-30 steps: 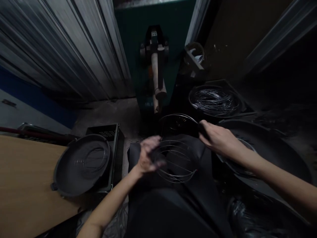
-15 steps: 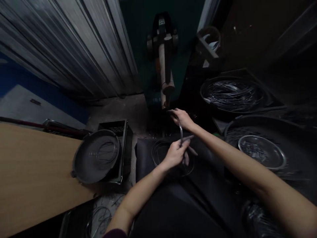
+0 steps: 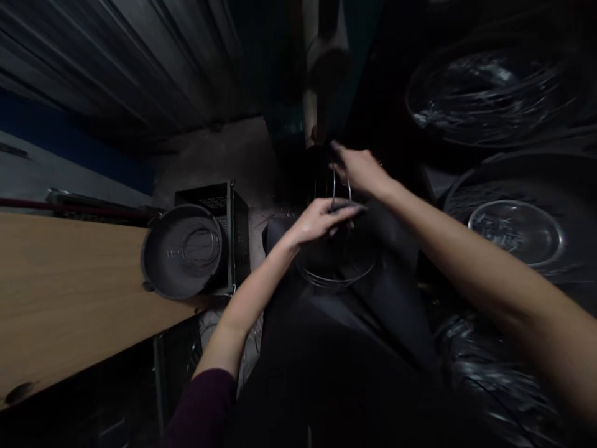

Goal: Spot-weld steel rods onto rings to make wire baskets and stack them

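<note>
Both my hands have come together on one upright wire ring (image 3: 334, 190): my right hand (image 3: 357, 169), which was reaching ahead half a second ago, pinches its top, and my left hand (image 3: 319, 221) pinches its lower edge. It stands over the loose wire rings (image 3: 342, 274) on my dark lap, so I judge it lifted clear; the dark pan (image 3: 180, 252) sits on the table (image 3: 65, 283).

Left—pan (image 3: 181, 252); right—wire tubs (image 3: 513, 233)
</note>
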Tool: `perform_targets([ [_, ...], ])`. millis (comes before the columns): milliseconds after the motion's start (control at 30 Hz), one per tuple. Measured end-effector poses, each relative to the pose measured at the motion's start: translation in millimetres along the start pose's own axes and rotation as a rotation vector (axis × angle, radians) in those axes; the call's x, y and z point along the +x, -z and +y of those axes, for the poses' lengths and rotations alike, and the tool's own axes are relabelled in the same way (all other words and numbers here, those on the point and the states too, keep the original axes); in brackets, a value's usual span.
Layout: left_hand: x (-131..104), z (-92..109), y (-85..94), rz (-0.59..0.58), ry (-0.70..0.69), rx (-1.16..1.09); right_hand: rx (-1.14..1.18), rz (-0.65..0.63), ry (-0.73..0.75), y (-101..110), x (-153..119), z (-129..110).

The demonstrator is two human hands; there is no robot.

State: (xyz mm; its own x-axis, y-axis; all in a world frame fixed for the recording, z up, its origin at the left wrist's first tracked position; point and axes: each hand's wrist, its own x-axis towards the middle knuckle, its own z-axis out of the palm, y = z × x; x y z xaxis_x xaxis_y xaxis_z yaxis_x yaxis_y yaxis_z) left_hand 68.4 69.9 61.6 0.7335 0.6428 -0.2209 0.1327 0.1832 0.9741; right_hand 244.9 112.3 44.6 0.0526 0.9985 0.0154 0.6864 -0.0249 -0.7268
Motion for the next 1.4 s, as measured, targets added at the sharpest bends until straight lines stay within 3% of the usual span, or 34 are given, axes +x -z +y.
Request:
perform_targets([
  [100, 16, 1, 5.4, 0.074, 0.000, -0.015, 0.017, -0.204, -0.029, 19, -46, 4],
  [167, 26, -2, 6.2, 0.089, -0.005, 0.010, 0.266, -0.471, -0.058, 20, -81, 3],
  [233, 32, -4, 4.5, 0.107, -0.016, 0.071, 0.492, -0.591, -0.183, 10, -107, -2],
  [333, 22, -1, 3.1, 0.187, -0.093, 0.253, 0.624, -0.525, -0.369, -7, -122, -9],
  [433, -25, -3, 1.8, 0.277, -0.205, 0.541, 0.658, -0.433, -0.386, -4, -115, -8],
  [500, -66, -20, -4.5, 0.220, -0.240, 0.780, 0.687, -0.436, -0.366, 7, -109, -4],
  [600, -109, -74, -22.2, 0.035, -0.232, 1.155, 0.718, -0.691, -0.362, 17, -108, -2],
  [667, -115, -112, -31.7, 0.091, -0.244, 1.263, 0.729, -0.829, -0.375, 17, -110, -3],
  [700, -112, -127, -33.4, 0.125, -0.250, 1.278, 0.735, -0.827, -0.387, 15, -111, -4],
  [767, -98, -139, -28.8, 0.177, -0.270, 1.273, 0.745, -0.705, -0.426, 9, -108, -6],
  [833, -80, -128, -15.3, 0.198, -0.269, 1.254, 0.763, -0.520, -0.466, 5, -99, -7],
  [900, -63, -101, 1.1, 0.226, -0.247, 1.219, 0.790, -0.392, -0.485, 3, -84, -9],
  [1000, -42, -58, 20.1, 0.283, -0.246, 1.143, 0.841, -0.325, -0.477, 6, -59, -17],
  [1067, -31, -40, 28.2, 0.345, -0.290, 1.096, 0.855, -0.290, -0.452, 11, -43, -23],
  [1200, -11, -25, 39.8, 0.461, -0.406, 1.016, 0.908, -0.215, -0.404, 25, -15, -29],
  [1300, -2, -23, 44.0, 0.401, -0.468, 1.038, 1.030, -0.209, -0.419, 36, 8, -31],
  [1400, -1, -24, 45.2, 0.339, -0.434, 1.118, 1.106, -0.218, -0.511, 42, 28, -32],
])
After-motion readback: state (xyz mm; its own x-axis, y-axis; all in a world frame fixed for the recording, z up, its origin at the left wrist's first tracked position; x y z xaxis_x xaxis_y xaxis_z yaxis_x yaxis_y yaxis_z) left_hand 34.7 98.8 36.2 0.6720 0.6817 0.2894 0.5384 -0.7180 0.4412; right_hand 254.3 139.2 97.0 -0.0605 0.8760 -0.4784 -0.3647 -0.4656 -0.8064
